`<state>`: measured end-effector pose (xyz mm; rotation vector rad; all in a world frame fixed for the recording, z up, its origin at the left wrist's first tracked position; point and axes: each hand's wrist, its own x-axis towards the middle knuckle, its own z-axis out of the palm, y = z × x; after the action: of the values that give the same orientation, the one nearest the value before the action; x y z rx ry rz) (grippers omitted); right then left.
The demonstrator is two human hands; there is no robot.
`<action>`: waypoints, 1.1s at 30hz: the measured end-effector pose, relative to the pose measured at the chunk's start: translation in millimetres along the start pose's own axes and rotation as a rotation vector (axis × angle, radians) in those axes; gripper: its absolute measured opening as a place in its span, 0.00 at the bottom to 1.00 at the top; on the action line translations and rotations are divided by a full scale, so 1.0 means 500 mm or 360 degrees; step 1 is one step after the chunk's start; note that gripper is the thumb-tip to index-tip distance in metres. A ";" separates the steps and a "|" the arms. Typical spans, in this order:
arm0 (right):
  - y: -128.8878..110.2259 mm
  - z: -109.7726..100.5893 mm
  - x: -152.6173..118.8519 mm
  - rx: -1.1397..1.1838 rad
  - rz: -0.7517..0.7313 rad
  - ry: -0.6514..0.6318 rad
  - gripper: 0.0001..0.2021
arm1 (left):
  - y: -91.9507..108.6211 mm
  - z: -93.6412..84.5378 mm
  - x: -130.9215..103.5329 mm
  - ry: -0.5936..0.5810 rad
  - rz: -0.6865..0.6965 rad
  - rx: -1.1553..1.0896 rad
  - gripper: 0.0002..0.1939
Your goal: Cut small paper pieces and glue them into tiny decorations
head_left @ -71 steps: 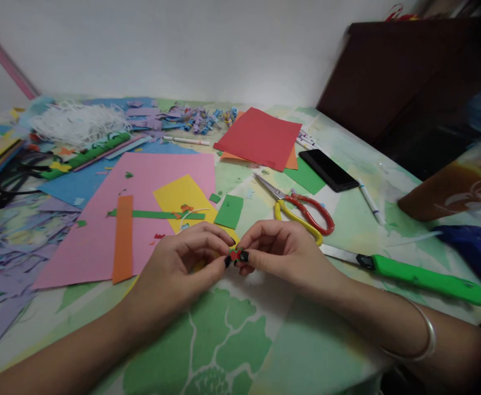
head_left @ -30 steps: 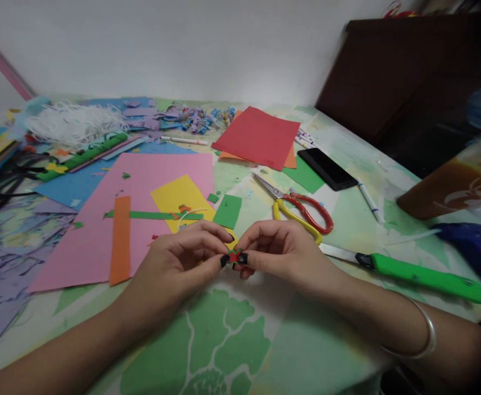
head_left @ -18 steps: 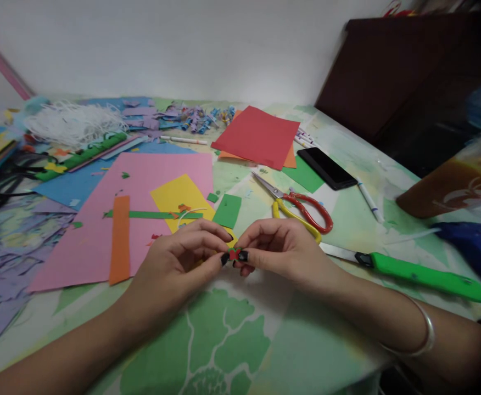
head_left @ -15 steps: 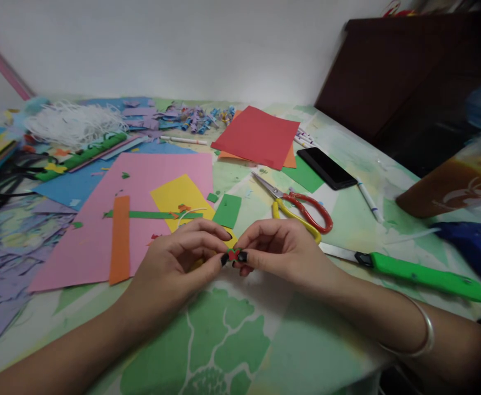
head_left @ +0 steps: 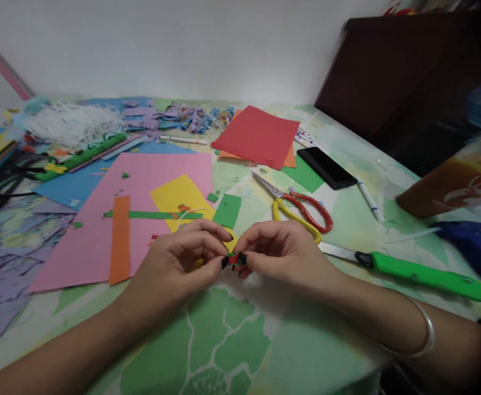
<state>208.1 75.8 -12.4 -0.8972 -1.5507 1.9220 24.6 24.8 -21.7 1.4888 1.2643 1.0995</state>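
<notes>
Between my fingertips is a tiny red and green craft piece [head_left: 233,259], its exact shape mostly covered. My left hand [head_left: 191,252] pinches one side of it between thumb and fingers, and my right hand [head_left: 273,249] pinches the other side. Just beyond my hands lie a yellow sheet [head_left: 183,195] and a small green rectangle [head_left: 227,210]. Scissors [head_left: 284,196] with one red and one yellow handle rest beyond my right hand. A green box cutter [head_left: 425,276], blade out, lies beside my right forearm.
A pink sheet [head_left: 76,241] carries an orange strip [head_left: 119,241] and a green strip [head_left: 152,215]. Red paper [head_left: 257,137] and a phone [head_left: 326,167] lie farther back. On the right are a drink cup [head_left: 442,186] and a blue glue gun [head_left: 471,241]. White string [head_left: 73,123] sits back left.
Both hands stay in nearly the same place. The small piece has turned slightly between my fingertips, with the right fingers shifting a little.
</notes>
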 end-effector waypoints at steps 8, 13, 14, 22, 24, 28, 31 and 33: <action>0.006 0.000 0.001 -0.0038 -0.0075 0.0010 0.05 | -0.002 -0.001 -0.001 -0.0022 -0.0007 0.0014 0.06; 0.005 -0.002 -0.002 -0.0043 -0.0129 0.0013 0.04 | 0.002 0.001 -0.002 -0.0045 0.0011 0.0027 0.06; 0.005 -0.003 -0.002 -0.0043 -0.0132 0.0008 0.04 | 0.002 0.001 -0.002 -0.0049 0.0025 0.0041 0.06; 0.004 -0.004 0.000 -0.0057 -0.0034 0.0007 0.04 | -0.004 0.003 -0.004 -0.0056 -0.0005 0.0054 0.05; 0.003 -0.005 0.001 -0.0071 -0.0017 0.0010 0.04 | -0.003 0.005 -0.004 -0.0044 0.0012 0.0057 0.05; 0.004 -0.010 0.005 -0.0077 -0.0019 0.0033 0.03 | 0.003 -0.012 0.006 -0.0012 0.0121 0.0122 0.06; 0.006 -0.015 0.008 -0.0118 -0.0010 0.0103 0.04 | -0.006 -0.059 0.031 0.0207 0.0245 0.0374 0.07; 0.007 -0.017 0.011 -0.0156 0.0026 0.0126 0.05 | -0.025 -0.103 0.053 0.0423 0.0268 0.0751 0.08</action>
<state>211.2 84.5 -17.7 -1.0179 -1.6073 1.8123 -25.4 56.1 -19.5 1.8695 1.6937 1.1912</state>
